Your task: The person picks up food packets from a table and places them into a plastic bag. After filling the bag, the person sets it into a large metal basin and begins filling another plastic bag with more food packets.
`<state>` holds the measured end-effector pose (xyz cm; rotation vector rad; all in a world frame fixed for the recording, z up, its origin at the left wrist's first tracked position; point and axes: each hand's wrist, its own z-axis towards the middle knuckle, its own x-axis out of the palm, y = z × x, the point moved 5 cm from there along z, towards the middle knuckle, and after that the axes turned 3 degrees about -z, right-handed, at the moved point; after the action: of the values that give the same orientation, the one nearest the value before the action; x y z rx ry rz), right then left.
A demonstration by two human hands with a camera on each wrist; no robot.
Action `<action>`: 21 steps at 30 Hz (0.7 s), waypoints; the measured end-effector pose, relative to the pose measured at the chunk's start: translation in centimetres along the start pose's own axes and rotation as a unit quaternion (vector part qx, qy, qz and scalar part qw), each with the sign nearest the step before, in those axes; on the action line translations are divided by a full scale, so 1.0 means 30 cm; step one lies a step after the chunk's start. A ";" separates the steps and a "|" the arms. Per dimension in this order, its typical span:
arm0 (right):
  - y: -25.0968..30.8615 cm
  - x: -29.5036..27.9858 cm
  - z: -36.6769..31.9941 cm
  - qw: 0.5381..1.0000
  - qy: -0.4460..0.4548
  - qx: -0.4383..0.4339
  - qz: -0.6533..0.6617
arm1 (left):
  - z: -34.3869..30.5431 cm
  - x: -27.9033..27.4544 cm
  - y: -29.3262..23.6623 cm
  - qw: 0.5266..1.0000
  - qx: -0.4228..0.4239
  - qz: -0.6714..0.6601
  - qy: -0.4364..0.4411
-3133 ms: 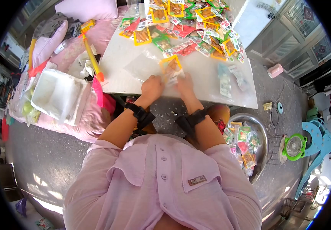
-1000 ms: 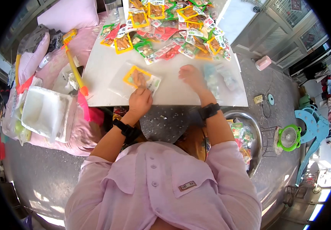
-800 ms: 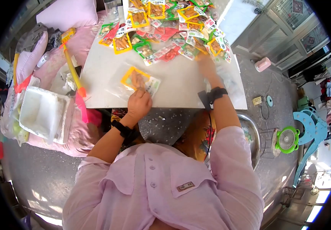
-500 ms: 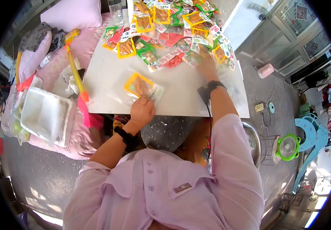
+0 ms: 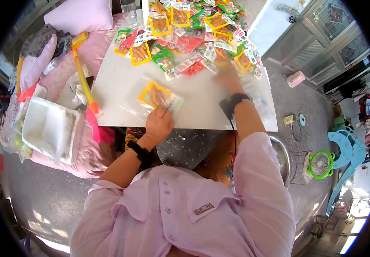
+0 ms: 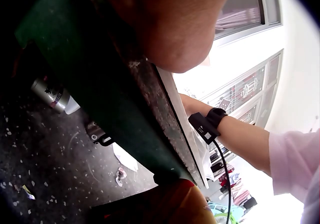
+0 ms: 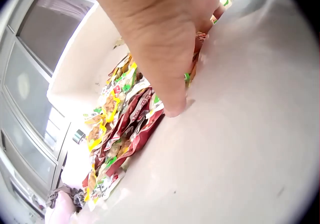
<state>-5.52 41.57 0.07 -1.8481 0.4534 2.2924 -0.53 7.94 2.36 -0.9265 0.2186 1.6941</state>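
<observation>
In the head view, a clear plastic bag lies near the table's front edge, with a yellow-bordered snack packet inside or under it. My left hand grips the bag's near edge with curled fingers. My right hand, blurred, reaches to the near right edge of a pile of snack packets. In the right wrist view its thumb points down close to the tabletop, and a bit of packet shows between thumb and fingers. I cannot tell whether the right fingers pinch it.
More clear plastic bags lie at the table's right side. A metal basin stands on the floor to the right, partly behind the right sleeve. At left, a white foam box sits on the pink bed. A clear bottle stands behind.
My right hand has gone from above the middle of the table to the pile's right edge, then shifted slightly left. The left hand stays at the bag; earlier both hands were on it.
</observation>
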 end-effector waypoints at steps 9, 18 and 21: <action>0.353 -0.086 -0.198 0.993 0.070 -0.030 -0.092 | -0.020 0.010 0.014 1.000 -0.017 0.001 0.012; 0.481 -0.093 -0.321 0.996 -0.023 -0.088 -0.022 | -0.013 -0.001 0.015 0.998 -0.048 -0.011 0.029; 0.465 -0.157 -0.363 0.977 -0.144 -0.083 0.132 | -0.013 -0.012 0.020 0.993 -0.083 -0.027 0.084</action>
<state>1.24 25.12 4.44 -1.5625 0.5023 2.7994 -0.86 7.23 2.17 -1.1918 0.1640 1.6019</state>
